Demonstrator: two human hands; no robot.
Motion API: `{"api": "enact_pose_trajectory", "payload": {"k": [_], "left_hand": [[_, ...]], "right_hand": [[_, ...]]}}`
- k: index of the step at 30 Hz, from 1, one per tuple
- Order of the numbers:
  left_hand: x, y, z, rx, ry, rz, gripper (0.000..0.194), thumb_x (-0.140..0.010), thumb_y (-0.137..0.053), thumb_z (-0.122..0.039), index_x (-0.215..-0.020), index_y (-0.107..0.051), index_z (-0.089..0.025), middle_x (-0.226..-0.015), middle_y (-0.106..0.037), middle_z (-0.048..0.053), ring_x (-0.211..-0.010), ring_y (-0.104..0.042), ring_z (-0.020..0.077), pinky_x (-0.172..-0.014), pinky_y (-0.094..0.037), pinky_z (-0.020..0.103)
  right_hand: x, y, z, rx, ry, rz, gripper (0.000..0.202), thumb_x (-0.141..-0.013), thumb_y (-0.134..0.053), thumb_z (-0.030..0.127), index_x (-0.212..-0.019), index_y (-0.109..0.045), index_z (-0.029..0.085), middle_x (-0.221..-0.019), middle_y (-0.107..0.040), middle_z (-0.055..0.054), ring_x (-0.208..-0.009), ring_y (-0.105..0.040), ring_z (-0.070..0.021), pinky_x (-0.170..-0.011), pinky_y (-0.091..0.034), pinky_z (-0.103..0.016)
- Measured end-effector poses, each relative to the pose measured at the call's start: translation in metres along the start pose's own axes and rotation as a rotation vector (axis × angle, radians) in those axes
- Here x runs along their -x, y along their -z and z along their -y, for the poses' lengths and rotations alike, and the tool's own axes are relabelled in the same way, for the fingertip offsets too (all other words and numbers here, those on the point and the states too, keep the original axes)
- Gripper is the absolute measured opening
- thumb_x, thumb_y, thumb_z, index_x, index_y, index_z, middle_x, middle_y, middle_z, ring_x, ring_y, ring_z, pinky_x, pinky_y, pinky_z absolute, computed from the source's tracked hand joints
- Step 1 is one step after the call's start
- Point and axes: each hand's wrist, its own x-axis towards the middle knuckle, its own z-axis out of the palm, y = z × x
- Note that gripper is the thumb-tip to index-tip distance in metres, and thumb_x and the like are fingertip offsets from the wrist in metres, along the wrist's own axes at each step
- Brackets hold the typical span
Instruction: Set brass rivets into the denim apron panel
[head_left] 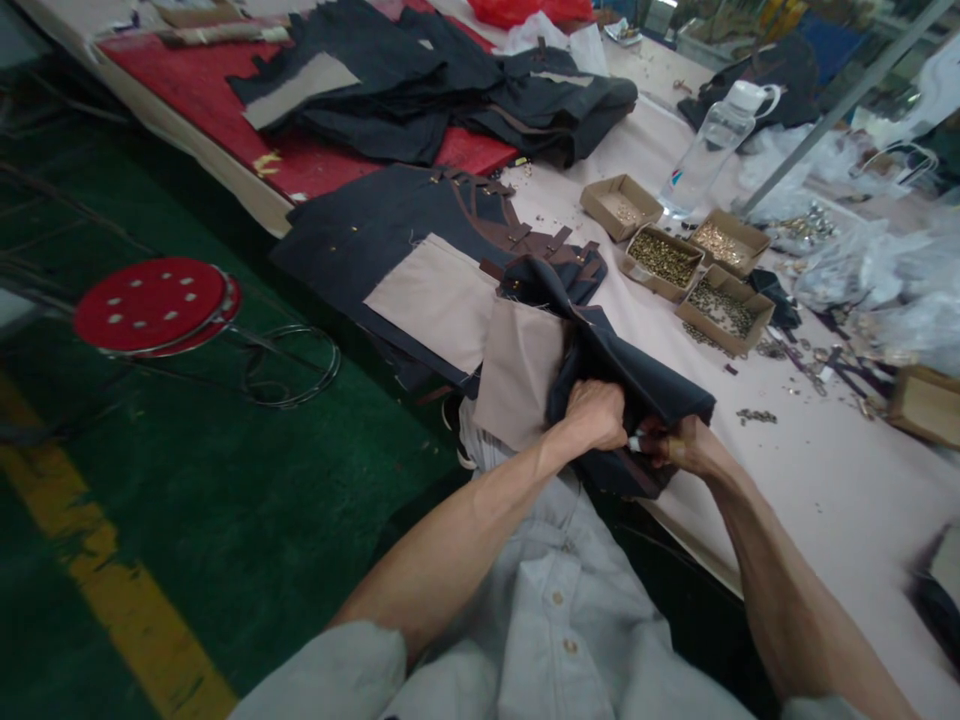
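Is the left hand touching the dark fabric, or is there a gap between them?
Touching. The head view shows the left hand closed on a fold of the dark fabric, no gap visible.

boxes [686, 262] on table [810, 480] | bottle [709, 150] behind boxes | stool [154, 305] left of table

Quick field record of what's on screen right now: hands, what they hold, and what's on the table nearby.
left hand: fist closed on the dark folded garment
right hand: gripping the same garment's lower edge; a small pale item at the fingertips, unclear
garment: dark cloth with beige panel, at table edge
boxes: four open cardboard boxes of small metal pieces
bottle: clear, behind the boxes
stool: red, on green floor
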Motion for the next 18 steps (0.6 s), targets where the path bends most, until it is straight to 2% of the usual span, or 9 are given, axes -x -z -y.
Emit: {"api": "enact_pose_trajectory", "payload": {"k": [3, 7, 10, 13, 18], "left_hand": [[0.0, 0.001, 0.004, 0.027, 0.001, -0.018, 0.028, -0.058, -0.067, -0.019, -0.086, -0.071, -0.016, -0.095, -0.073, 0.013, -0.1, -0.068, 0.0295, -0.089, -0.056, 0.039], [-0.002, 0.004, 0.009, 0.102, -0.015, 0.017, 0.03, -0.06, -0.065, -0.018, -0.09, -0.071, -0.017, -0.097, -0.073, 0.011, -0.098, -0.068, 0.0275, -0.087, -0.056, 0.035], [-0.005, 0.007, 0.011, 0.104, -0.031, 0.037, 0.03, -0.062, -0.063, -0.017, -0.09, -0.072, -0.015, -0.095, -0.073, 0.013, -0.098, -0.069, 0.0294, -0.086, -0.056, 0.035], [-0.007, 0.012, 0.01, 0.082, -0.002, 0.044, 0.027, -0.063, -0.063, -0.016, -0.089, -0.072, -0.014, -0.094, -0.073, 0.014, -0.098, -0.069, 0.0296, -0.086, -0.055, 0.034], [-0.01, 0.019, 0.011, 0.073, 0.035, 0.03, 0.024, -0.064, -0.063, -0.015, -0.085, -0.072, -0.017, -0.091, -0.075, 0.011, -0.097, -0.07, 0.027, -0.081, -0.054, 0.029]], "right_hand": [[-0.004, 0.0, 0.003, -0.014, -0.06, 0.019, 0.03, -0.059, -0.073, 0.031, -0.08, -0.057, 0.018, -0.059, -0.058, 0.003, -0.042, -0.056, -0.015, -0.038, -0.046, -0.026], [-0.014, 0.0, -0.005, 0.125, -0.133, 0.034, 0.02, -0.061, -0.072, 0.021, -0.076, -0.06, 0.018, -0.053, -0.06, 0.001, -0.041, -0.058, -0.0173, -0.037, -0.047, -0.026], [-0.025, 0.002, -0.012, 0.218, -0.166, 0.025, 0.015, -0.061, -0.072, 0.015, -0.07, -0.06, 0.018, -0.048, -0.059, 0.0, -0.037, -0.055, -0.017, -0.034, -0.042, -0.025], [-0.03, 0.0, -0.011, 0.153, -0.142, 0.058, 0.015, -0.061, -0.074, 0.016, -0.068, -0.061, 0.018, -0.047, -0.057, 0.001, -0.036, -0.051, -0.0148, -0.033, -0.038, -0.024], [-0.02, 0.007, 0.002, 0.001, -0.029, 0.071, 0.021, -0.063, -0.076, 0.022, -0.078, -0.062, 0.017, -0.062, -0.062, 0.001, -0.046, -0.055, -0.0131, -0.041, -0.045, -0.023]]}}
